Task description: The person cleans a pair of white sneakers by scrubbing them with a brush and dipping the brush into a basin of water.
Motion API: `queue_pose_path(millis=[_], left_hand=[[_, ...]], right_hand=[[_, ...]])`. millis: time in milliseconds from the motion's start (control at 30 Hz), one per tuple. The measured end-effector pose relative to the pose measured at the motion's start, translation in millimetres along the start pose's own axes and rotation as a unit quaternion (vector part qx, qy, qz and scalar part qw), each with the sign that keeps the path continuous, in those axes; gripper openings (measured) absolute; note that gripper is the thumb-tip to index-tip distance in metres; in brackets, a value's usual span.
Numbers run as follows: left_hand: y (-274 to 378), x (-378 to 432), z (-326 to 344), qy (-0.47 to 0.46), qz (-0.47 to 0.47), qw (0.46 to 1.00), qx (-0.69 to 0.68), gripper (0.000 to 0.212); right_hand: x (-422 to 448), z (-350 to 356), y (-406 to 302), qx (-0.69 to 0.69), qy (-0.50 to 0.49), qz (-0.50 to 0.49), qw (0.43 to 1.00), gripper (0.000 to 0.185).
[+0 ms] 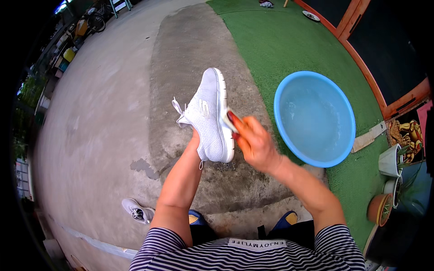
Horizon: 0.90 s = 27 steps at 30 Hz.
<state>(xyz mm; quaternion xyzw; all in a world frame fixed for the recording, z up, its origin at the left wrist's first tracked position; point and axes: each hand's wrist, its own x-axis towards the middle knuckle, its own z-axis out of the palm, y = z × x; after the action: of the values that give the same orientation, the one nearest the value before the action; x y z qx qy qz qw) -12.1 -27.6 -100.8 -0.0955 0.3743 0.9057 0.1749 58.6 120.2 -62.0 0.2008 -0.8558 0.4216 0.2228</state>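
Observation:
A pale Skechers knit sneaker (210, 118) with a white sole is held up in front of me, toe pointing away. My left hand (195, 135) is inside its opening, mostly hidden by the upper; only the wrist region shows. My right hand (252, 140) grips a small whitish block-like item (230, 121), perhaps a brush or sponge, pressed against the sole's side edge. What kind of item it is I cannot tell. The laces hang off the sneaker's left side. Right of my right hand stands a blue plastic basin (351, 125) with cloudy water.
A second pale sneaker (135, 210) rests on the concrete floor at lower left. Green turf matting (264, 44) lies under the basin. Potted plants, one in a terracotta pot (375, 209), stand at the right near an orange-framed door (364, 71). My feet wear blue slippers (284, 220).

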Motion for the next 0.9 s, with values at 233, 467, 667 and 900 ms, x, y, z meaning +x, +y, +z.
queue_pose_path(millis=[233, 467, 667, 900], left_hand=[[4.5, 10.7, 2.6, -0.011, -0.008, 1.0, 0.003, 0.041], [-8.7, 3.7, 10.4, -0.016, -0.009, 1.0, 0.009, 0.041], [3.3, 0.1, 3.1, -0.027, 0.005, 0.999, 0.022, 0.041], [-1.9, -1.1, 7.7, -0.038, 0.006, 0.999, 0.037, 0.041]], right_hand=[[51.9, -6.6, 7.7, -0.042, 0.042, -0.015, 0.998, 0.045], [47.3, -20.5, 15.7, -0.118, -0.006, -0.016, 0.993, 0.042], [11.2, -12.9, 7.8, -0.03, 0.011, -0.007, 0.999, 0.046], [-9.2, -12.8, 4.1, -0.024, 0.046, -0.025, 0.998, 0.046]])
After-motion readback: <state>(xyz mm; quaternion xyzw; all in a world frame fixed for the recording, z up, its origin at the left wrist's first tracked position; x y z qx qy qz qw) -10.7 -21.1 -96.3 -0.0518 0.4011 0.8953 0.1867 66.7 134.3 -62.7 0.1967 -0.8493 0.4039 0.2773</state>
